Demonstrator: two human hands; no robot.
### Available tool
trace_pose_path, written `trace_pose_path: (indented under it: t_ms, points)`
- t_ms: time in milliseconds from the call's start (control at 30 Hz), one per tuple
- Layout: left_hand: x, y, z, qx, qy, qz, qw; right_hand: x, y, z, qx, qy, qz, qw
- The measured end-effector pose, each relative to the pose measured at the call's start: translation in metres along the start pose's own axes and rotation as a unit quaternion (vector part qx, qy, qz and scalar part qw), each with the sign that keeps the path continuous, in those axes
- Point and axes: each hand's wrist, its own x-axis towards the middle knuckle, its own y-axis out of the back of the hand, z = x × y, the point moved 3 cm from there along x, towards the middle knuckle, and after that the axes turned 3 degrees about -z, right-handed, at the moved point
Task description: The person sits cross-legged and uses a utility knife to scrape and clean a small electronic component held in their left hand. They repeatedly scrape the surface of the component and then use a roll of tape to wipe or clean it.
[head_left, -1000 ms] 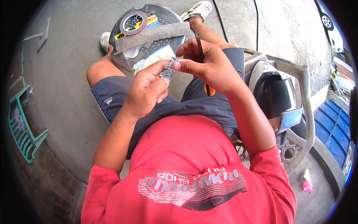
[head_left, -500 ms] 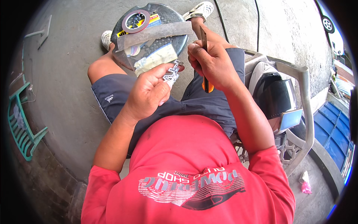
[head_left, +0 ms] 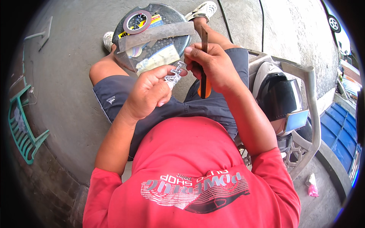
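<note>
Between the thumb and fingers of my left hand (head_left: 152, 88) is a small silvery emblem (head_left: 174, 77) with cut-out, letter-like shapes. My right hand (head_left: 213, 66) is wrapped round an orange and black snap-off knife (head_left: 205, 88). Its long dark blade points up and away from me, above the fist. The thumb and fingertips of my right hand are close to the emblem's far right end; whether they touch it I cannot tell. Both hands are over my lap, just short of a round black stool (head_left: 182, 42).
On the stool lie a roll of thin tape (head_left: 137, 22), a greyish translucent strip (head_left: 159, 36), a yellow package (head_left: 155, 19) and a clear sheet with cream backing (head_left: 161, 57). A helmet (head_left: 279, 98) rests by the grey chair (head_left: 310, 87) at my right. A green chair (head_left: 24, 125) stands left.
My right hand has moved slightly left and nearer to the emblem, with the knife in it. More of the orange handle now shows. My left hand has barely shifted.
</note>
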Motion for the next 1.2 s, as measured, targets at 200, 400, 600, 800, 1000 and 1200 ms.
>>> trace_pose_path:
  t_ms: [200, 400, 600, 800, 1000, 1200]
  points:
    - [0.0, 0.005, -0.003, -0.005, 0.035, 0.033, 0.999, -0.009, -0.001, 0.0, -0.023, -0.013, -0.025, 0.999]
    - [0.0, 0.004, 0.002, 0.052, 0.013, 0.053, 0.997, -0.013, -0.008, -0.004, -0.14, 0.031, 0.029, 0.989]
    - [0.012, 0.005, -0.006, 0.145, 0.013, 0.094, 0.985, -0.013, -0.013, -0.004, -0.152, 0.052, 0.05, 0.986]
    - [0.012, 0.002, 0.002, 0.102, 0.033, 0.048, 0.993, -0.014, -0.007, -0.008, -0.138, 0.03, 0.055, 0.988]
    - [0.003, 0.001, 0.007, 0.043, 0.002, 0.002, 0.999, -0.015, 0.003, -0.01, -0.107, 0.003, 0.066, 0.992]
    - [0.01, -0.002, 0.011, 0.135, 0.038, 0.08, 0.987, -0.018, -0.002, -0.012, -0.13, 0.025, 0.072, 0.989]
